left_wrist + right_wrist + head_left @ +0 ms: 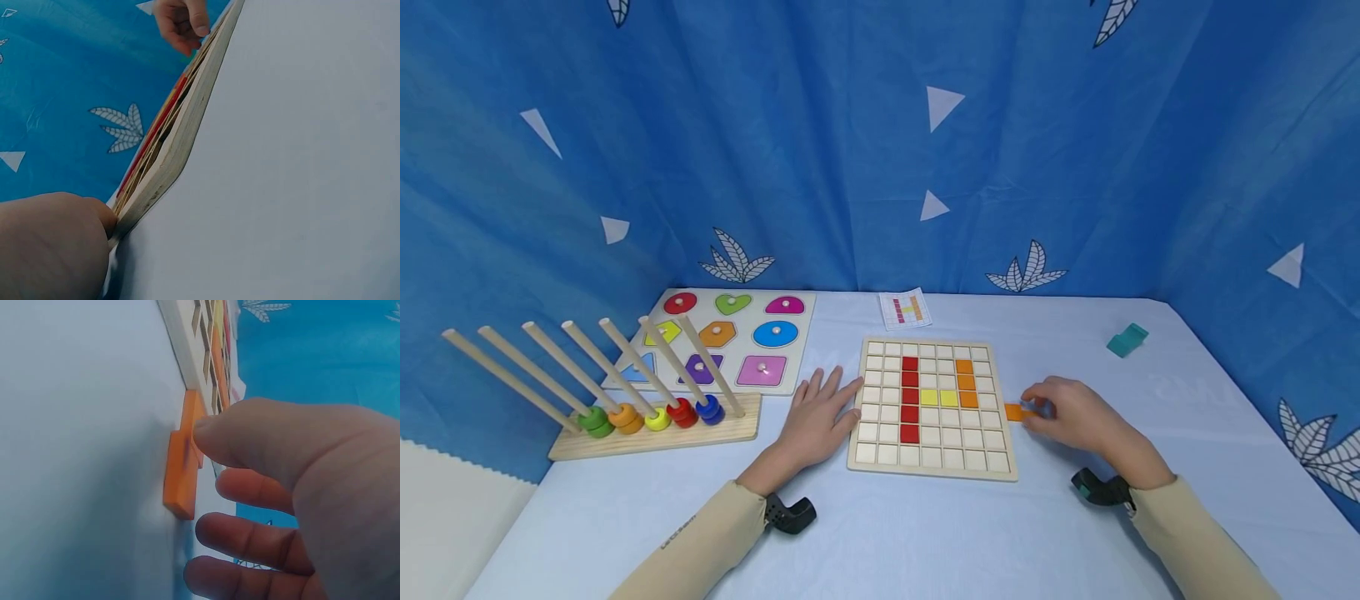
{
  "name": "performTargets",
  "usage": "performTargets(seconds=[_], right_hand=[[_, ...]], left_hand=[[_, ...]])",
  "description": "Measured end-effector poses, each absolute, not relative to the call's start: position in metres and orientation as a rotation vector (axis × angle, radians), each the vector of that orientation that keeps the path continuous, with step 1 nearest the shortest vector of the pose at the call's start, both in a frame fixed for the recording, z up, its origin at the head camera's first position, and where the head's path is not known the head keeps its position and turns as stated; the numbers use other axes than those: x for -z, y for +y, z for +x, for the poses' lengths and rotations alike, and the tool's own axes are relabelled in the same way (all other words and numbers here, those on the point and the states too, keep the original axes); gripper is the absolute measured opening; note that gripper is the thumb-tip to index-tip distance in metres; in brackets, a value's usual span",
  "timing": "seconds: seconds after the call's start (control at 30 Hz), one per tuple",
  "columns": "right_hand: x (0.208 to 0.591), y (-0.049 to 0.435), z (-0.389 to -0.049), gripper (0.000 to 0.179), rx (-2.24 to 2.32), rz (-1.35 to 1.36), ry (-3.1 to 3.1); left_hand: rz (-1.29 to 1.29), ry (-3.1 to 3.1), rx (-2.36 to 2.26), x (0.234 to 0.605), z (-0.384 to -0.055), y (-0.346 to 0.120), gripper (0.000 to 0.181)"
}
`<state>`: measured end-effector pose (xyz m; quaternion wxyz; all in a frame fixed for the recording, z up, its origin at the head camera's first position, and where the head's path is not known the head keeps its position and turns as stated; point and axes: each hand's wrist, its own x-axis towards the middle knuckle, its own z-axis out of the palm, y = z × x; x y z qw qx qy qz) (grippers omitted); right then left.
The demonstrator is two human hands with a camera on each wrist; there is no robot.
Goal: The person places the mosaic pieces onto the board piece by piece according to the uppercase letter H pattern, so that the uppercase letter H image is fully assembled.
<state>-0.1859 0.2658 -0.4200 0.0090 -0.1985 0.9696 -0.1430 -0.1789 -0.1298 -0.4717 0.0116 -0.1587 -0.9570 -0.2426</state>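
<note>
My right hand (1071, 418) is just off the right edge of the wooden grid board (932, 477), its thumb and forefinger pinching a stepped orange block (181, 472). In the right wrist view the thumb (215, 434) lies against the block, which is low over the white cloth beside the board's edge; the other fingers are bent. My left hand (818, 421) is spread flat on the table, with fingertips at the board's left edge. In the board's cells are a red column (909, 400), a short yellow row (938, 398) and an orange column (967, 383).
A small pattern card (905, 309) lies behind the board. To the left stand a bead rack (655, 440) with tall wooden pegs and coloured rings, and a shape puzzle board (746, 333) behind it. A teal block (1127, 340) lies at the back right.
</note>
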Motion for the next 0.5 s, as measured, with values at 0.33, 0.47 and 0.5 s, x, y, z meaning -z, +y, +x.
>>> performTargets(seconds=[0.33, 0.47, 0.5], right_hand=[[0.4236, 0.268, -0.1833, 0.03, 0.443, -0.595, 3.016], [0.4228, 0.2677, -0.1822, 0.032, 0.451, -0.586, 3.003], [0.4226, 0.2678, -0.1821, 0.032, 0.454, -0.585, 2.999]], left_hand=[[-0.491, -2.986, 0.775, 0.4703, -0.1785, -0.1295, 0.054], [-0.49, -2.989, 0.771, 0.4705, -0.1785, -0.1294, 0.054], [-0.491, -2.989, 0.771, 0.4706, -0.1786, -0.1294, 0.054]])
